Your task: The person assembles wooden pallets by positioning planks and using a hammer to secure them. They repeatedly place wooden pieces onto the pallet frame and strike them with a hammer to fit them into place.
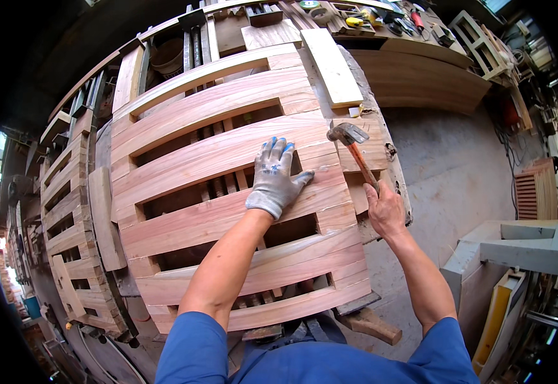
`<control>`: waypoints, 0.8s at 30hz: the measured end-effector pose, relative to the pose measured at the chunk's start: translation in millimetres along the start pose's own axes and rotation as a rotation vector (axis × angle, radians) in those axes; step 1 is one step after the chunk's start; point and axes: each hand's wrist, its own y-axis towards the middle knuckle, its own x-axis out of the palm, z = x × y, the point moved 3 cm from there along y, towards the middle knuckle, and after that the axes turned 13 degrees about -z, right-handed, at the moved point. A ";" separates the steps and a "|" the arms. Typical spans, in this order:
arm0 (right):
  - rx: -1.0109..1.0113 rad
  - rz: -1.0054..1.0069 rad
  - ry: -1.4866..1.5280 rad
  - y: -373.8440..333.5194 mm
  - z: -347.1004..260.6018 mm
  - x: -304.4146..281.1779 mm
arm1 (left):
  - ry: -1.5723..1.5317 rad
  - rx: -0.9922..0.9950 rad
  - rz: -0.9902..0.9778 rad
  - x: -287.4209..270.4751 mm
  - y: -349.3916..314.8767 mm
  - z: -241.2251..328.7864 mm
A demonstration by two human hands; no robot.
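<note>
A slatted wooden panel (pixel 221 146) lies flat before me, its pale reddish boards set apart by long open slots. My left hand (pixel 275 178), in a grey glove with blue fingertips, rests on the panel's right half with the fingers stretched out. Bare and wrapped round a claw hammer's handle, my right hand (pixel 386 208) is just off the panel's right edge. The claw hammer (pixel 359 155) has a worn orange-brown handle, and its metal head points up and away, over or close to the panel's edge; I cannot tell whether it touches.
Another slatted panel (pixel 68 211) stands to the left. A pale board (pixel 332 67) lies past the far right corner. Tools crowd a bench (pixel 413 48) at the back. At the right is a grey wooden frame (pixel 515 246); a wooden bar (pixel 371 325) juts out near my waist.
</note>
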 end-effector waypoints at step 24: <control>-0.099 -0.171 0.061 -11.5 11.9 -7.4 | -0.041 -0.063 -0.097 -29.0 37.6 -5.6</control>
